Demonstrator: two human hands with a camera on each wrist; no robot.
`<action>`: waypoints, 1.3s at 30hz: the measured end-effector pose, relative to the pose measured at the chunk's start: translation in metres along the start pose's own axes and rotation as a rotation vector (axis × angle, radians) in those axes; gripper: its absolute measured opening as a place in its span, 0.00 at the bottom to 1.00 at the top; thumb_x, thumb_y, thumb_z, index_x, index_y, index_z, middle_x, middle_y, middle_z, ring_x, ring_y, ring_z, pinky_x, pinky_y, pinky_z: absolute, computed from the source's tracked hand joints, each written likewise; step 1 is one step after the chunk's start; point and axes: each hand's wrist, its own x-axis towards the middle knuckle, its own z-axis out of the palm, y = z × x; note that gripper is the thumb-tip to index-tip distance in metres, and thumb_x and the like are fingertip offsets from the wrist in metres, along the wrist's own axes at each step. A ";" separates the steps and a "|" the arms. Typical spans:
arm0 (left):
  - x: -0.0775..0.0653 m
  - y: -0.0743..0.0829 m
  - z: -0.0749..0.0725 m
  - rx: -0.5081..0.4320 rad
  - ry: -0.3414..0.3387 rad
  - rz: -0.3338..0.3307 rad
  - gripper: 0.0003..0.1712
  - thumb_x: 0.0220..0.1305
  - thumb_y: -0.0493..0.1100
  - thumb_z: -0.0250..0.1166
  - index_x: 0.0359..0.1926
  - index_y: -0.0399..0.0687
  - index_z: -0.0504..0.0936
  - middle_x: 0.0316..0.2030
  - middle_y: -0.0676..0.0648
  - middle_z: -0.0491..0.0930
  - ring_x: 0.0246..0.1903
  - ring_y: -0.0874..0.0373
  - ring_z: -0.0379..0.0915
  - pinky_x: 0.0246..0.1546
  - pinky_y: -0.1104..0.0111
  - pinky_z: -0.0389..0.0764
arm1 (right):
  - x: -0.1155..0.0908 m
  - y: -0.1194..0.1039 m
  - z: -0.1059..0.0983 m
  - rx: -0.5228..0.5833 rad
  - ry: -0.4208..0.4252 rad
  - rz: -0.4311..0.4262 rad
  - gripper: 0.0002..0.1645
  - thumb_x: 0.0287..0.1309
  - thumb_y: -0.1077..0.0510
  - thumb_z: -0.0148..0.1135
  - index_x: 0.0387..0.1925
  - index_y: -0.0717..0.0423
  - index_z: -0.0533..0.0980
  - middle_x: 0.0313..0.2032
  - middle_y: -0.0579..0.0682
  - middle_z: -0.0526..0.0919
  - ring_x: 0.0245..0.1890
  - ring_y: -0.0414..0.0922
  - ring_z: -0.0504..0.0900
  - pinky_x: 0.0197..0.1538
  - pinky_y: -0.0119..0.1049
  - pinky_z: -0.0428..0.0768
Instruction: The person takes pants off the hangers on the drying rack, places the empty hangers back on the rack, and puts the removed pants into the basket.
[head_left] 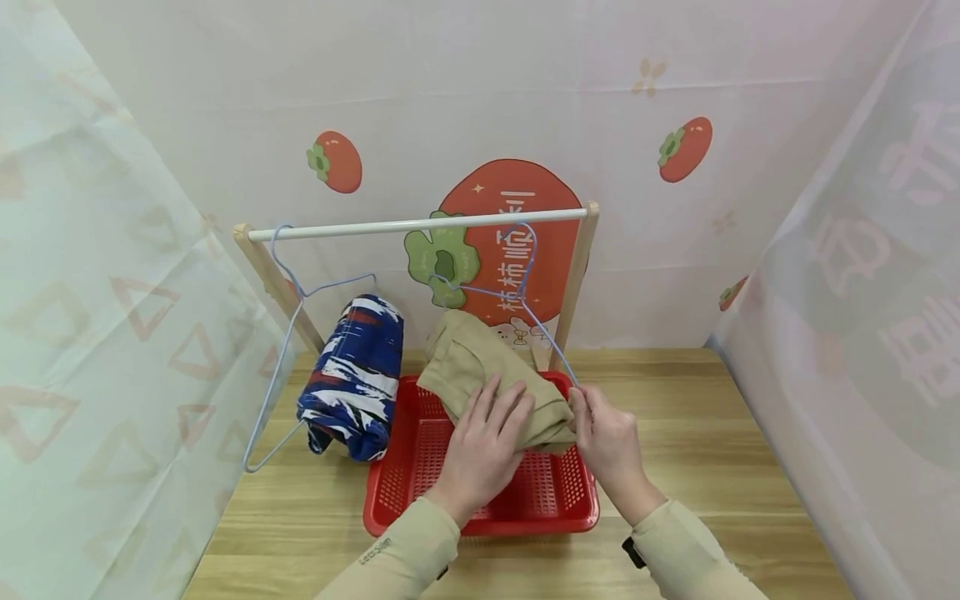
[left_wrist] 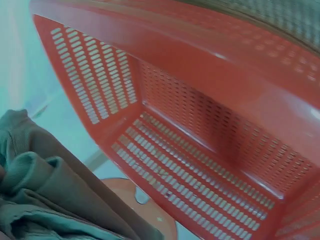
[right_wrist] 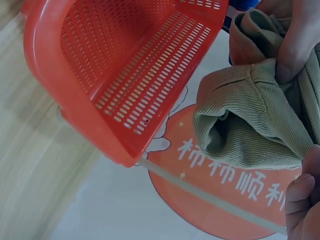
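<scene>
Folded khaki trousers [head_left: 480, 358] hang over a blue wire clothes hanger [head_left: 542, 327], whose hook is on the white rod. My left hand [head_left: 483, 442] grips the trousers, fingers spread over the top and thumb against the underside in the right wrist view. At their right end my right hand [head_left: 609, 435] pinches the hanger's lower corner, with fabric right at the fingertips. In the right wrist view the trousers [right_wrist: 250, 115] show a rolled end and a seam. Folds of the trousers [left_wrist: 55, 185] fill the left wrist view's lower left corner.
A red perforated basket [head_left: 382, 508] stands on the wooden table [head_left: 690, 467] below the trousers. Left of it, a blue, white and red patterned garment [head_left: 356, 375] hangs on another blue hanger [head_left: 273, 383]. The rod [head_left: 360, 227] sits between two wooden posts. Printed cloth walls enclose the table.
</scene>
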 end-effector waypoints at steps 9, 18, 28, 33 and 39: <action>-0.009 -0.024 -0.005 -0.093 0.092 0.083 0.31 0.60 0.35 0.70 0.65 0.40 0.76 0.61 0.40 0.80 0.61 0.42 0.78 0.59 0.51 0.80 | -0.001 0.004 -0.003 -0.014 0.008 -0.001 0.23 0.80 0.52 0.48 0.33 0.64 0.77 0.17 0.50 0.81 0.11 0.40 0.77 0.13 0.27 0.71; -0.011 -0.040 -0.010 -0.173 0.164 0.198 0.21 0.77 0.41 0.52 0.64 0.39 0.78 0.60 0.40 0.81 0.60 0.43 0.79 0.58 0.46 0.80 | 0.000 0.004 -0.004 -0.046 -0.010 -0.050 0.24 0.80 0.51 0.46 0.32 0.63 0.77 0.16 0.46 0.78 0.09 0.37 0.72 0.11 0.26 0.67; -0.010 -0.056 -0.018 -0.412 0.183 0.136 0.37 0.49 0.33 0.70 0.64 0.35 0.75 0.59 0.39 0.80 0.59 0.44 0.79 0.59 0.50 0.80 | 0.000 0.003 -0.006 -0.070 -0.034 -0.106 0.25 0.81 0.50 0.45 0.31 0.62 0.75 0.16 0.44 0.75 0.09 0.34 0.67 0.10 0.27 0.65; -0.011 -0.062 -0.019 -0.553 0.123 0.034 0.35 0.52 0.39 0.73 0.63 0.35 0.76 0.59 0.40 0.80 0.59 0.46 0.79 0.62 0.54 0.78 | 0.000 0.003 -0.008 -0.077 -0.057 -0.133 0.25 0.81 0.50 0.45 0.31 0.61 0.75 0.16 0.44 0.74 0.10 0.34 0.67 0.10 0.25 0.64; -0.011 -0.076 -0.021 -0.432 0.068 0.203 0.31 0.63 0.50 0.74 0.61 0.38 0.78 0.57 0.42 0.82 0.57 0.48 0.80 0.59 0.54 0.81 | -0.001 0.004 -0.009 -0.029 -0.082 -0.155 0.23 0.80 0.51 0.47 0.31 0.60 0.76 0.17 0.42 0.74 0.13 0.31 0.67 0.13 0.22 0.64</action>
